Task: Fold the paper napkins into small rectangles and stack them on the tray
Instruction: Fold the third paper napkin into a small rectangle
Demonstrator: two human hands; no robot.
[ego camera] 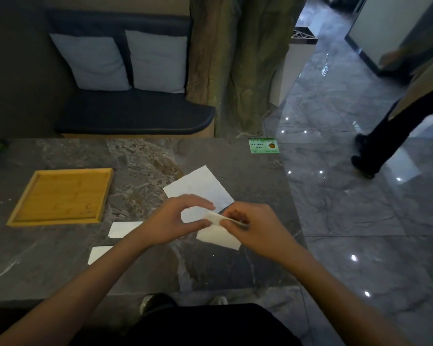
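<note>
Both hands meet over the grey marble table, pinching one white paper napkin between them: the left hand nips its edge with thumb and curled fingers, the right hand grips the fold. A flat unfolded white napkin lies just beyond. Two small folded white rectangles sit near left, beside the square bamboo tray.
</note>
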